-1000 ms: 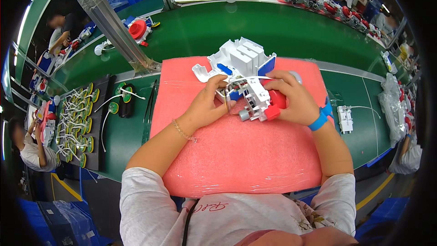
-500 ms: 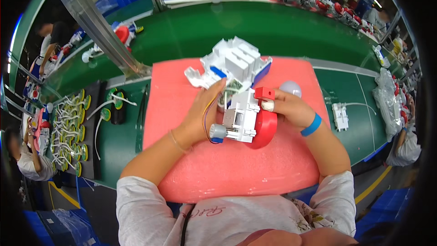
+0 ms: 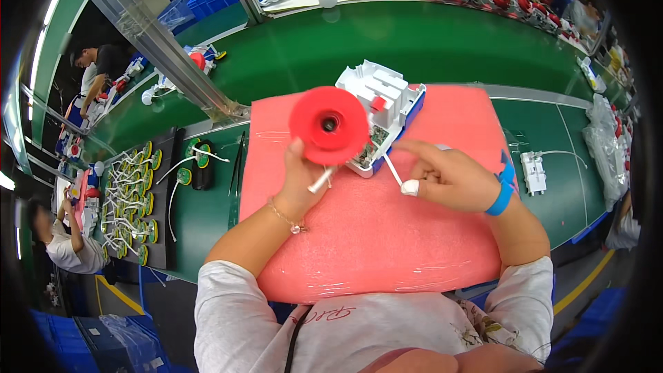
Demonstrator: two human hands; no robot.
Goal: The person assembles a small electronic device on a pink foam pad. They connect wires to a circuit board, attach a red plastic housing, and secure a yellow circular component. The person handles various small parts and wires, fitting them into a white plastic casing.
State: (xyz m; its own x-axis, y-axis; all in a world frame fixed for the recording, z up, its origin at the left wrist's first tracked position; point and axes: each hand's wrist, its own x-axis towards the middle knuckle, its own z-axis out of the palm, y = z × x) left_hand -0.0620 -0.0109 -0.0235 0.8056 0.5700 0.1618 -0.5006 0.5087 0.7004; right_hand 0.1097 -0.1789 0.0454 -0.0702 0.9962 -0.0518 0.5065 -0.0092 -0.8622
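My left hand [image 3: 302,181] is closed round an assembly whose round red dish-shaped part [image 3: 314,135], with a dark hole at its centre, faces up. That dish hides most of what lies beneath it. A short white lead [image 3: 320,181] sticks out by my left fingers. To its right a white housing with a blue side [image 3: 371,86] rests on the pink foam pad [image 3: 373,249], a circuit board [image 3: 377,139] showing inside. My right hand [image 3: 452,178] pinches a white cable [image 3: 392,168] coming from the housing, with the taped thumb at its end and the index finger stretched out.
Left on the green bench, a dark tray [image 3: 160,235] bears several green-yellow round parts with white leads. A white module [image 3: 534,173] with a cable lies at right, beside plastic wrap [image 3: 606,148]. A metal post [image 3: 173,62] rises at left. Other people work around the green belt [image 3: 290,48].
The red-and-white assembly has turned so its red dish faces up, and has moved left in my left hand. My right hand has let it go and taken the white cable.
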